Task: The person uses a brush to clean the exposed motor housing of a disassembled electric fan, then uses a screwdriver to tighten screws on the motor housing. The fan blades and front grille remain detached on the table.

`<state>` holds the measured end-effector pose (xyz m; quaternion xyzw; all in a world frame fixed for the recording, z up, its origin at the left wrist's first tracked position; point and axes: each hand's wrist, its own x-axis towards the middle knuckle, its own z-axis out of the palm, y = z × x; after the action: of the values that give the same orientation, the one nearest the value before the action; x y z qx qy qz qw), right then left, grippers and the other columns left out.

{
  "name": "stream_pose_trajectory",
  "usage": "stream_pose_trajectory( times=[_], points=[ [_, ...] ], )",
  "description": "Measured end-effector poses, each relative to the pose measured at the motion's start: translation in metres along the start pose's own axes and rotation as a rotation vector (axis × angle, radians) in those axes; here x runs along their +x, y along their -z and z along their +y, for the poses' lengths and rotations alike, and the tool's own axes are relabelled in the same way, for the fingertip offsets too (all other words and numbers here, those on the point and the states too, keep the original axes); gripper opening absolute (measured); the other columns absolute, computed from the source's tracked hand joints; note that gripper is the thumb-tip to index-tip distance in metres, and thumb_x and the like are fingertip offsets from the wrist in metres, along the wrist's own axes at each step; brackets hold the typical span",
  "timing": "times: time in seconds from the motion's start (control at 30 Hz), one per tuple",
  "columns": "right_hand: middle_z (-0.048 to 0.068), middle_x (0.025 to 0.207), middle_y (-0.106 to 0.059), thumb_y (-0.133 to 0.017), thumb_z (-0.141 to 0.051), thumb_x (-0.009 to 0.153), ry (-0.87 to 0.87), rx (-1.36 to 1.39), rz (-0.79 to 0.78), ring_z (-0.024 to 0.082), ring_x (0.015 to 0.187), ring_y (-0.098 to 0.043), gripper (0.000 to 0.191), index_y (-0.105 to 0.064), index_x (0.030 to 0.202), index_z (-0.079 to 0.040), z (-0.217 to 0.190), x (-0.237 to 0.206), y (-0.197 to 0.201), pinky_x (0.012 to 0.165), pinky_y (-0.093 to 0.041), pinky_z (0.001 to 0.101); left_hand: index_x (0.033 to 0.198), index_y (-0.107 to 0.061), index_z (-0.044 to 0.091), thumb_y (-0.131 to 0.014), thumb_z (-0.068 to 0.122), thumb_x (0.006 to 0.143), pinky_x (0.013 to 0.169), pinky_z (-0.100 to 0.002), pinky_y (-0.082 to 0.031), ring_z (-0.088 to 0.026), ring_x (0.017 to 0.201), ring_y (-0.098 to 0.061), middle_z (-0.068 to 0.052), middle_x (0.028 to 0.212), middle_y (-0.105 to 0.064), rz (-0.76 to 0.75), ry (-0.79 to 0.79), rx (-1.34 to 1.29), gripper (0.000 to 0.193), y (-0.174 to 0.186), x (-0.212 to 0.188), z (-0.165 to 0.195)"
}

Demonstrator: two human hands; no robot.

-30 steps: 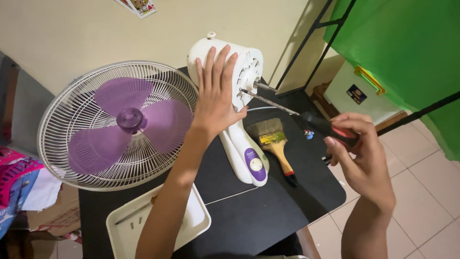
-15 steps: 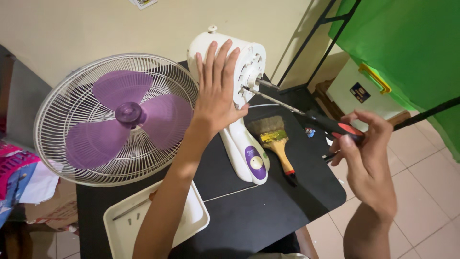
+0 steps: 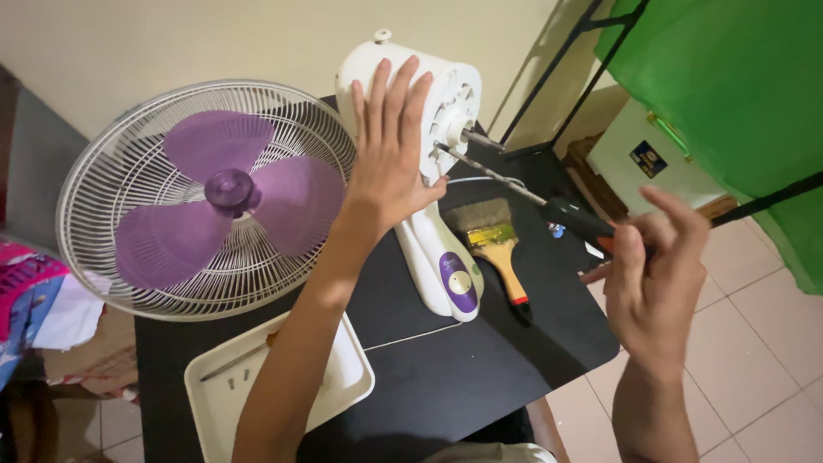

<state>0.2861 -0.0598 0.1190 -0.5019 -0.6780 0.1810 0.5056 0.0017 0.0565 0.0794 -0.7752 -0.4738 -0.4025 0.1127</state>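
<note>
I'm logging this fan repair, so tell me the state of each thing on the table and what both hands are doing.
Fan body: lying on the table, front grille off.
Grille with purple blades: detached, leaning at the wall.
Left hand: flat on the fan body.
Right hand: gripping the screwdriver.
Screwdriver: tip at the motor face.
Paintbrush: lying untouched.
White tray: holds loose screws.

- Left hand flat on fan motor housing; covers the housing's middle, contact face not visible.
- Screwdriver handle largely hidden inside right hand; grip shape unclear, fingers blurred.
- Screwdriver tip at housing: too small to tell what it meets.
- Tray: left forearm crosses it; small parts inside too small to identify.
- Tabletop near edge cut off by bottom border.
- Paintbrush: handle tip in shadow.
</note>
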Motion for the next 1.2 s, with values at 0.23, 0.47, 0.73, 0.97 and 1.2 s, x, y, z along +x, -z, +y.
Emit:
stream_pose_trajectory(
  times=[0.23, 0.47, 0.73, 0.97, 1.2],
  points=[
    [0.025, 0.127, -0.042, -0.050, 0.001, 0.102, 0.254, 0.103, -0.188, 0.023, 0.092, -0.059, 0.041, -0.026, 0.135, 0.002, -0.007, 0.001, 0.020, 0.061, -0.061, 0.0308, 0.159, -0.017, 0.004, -0.098, 0.031, 0.062, 0.128, -0.070, -0.004, -0.044, 0.157, -0.009, -0.018, 0.166, -0.018, 0.030, -0.026, -0.022, 0.129, -0.002, 0.001, 0.000],
    [0.024, 0.088, -0.059, -0.038, -0.001, 0.110, -0.105, -0.084, -0.011, 0.020, 0.068, -0.065, 0.026, -0.038, 0.136, -0.001, 0.006, 0.009, 0.000, 0.054, -0.056, 0.0319, 0.158, -0.016, 0.003, -0.098, 0.031, 0.060, 0.127, -0.070, -0.004, -0.045, 0.156, -0.009, -0.019, 0.165, -0.017, 0.028, -0.008, -0.017, 0.130, -0.001, 0.001, -0.001],
    [0.020, 0.135, -0.047, -0.054, 0.004, 0.098, 0.110, 0.264, -0.169, 0.017, 0.096, -0.060, 0.053, -0.024, 0.141, -0.007, 0.010, -0.002, 0.021, 0.058, -0.061, 0.0304, 0.159, -0.018, 0.004, -0.097, 0.030, 0.062, 0.129, -0.070, -0.006, -0.044, 0.157, -0.011, -0.019, 0.166, -0.019, 0.050, -0.036, -0.037, 0.128, -0.001, 0.001, 0.001],
    [0.020, 0.098, -0.056, -0.044, 0.000, 0.114, -0.013, -0.059, 0.089, 0.018, 0.082, -0.063, 0.028, -0.037, 0.141, -0.002, 0.016, -0.008, -0.001, 0.061, -0.059, 0.0340, 0.159, -0.019, 0.004, -0.097, 0.028, 0.062, 0.128, -0.071, -0.007, -0.045, 0.157, -0.012, -0.019, 0.166, -0.020, 0.066, -0.031, -0.039, 0.126, 0.001, 0.000, 0.004],
    [0.020, 0.137, -0.046, -0.049, 0.000, 0.110, 0.157, 0.265, -0.089, 0.018, 0.088, -0.065, 0.048, -0.021, 0.148, -0.005, 0.013, -0.006, 0.013, 0.064, -0.061, 0.0310, 0.159, -0.021, 0.003, -0.096, 0.025, 0.065, 0.129, -0.071, -0.008, -0.045, 0.158, -0.013, -0.020, 0.166, -0.021, 0.073, -0.043, -0.066, 0.123, 0.005, 0.001, 0.005]
  ],
)
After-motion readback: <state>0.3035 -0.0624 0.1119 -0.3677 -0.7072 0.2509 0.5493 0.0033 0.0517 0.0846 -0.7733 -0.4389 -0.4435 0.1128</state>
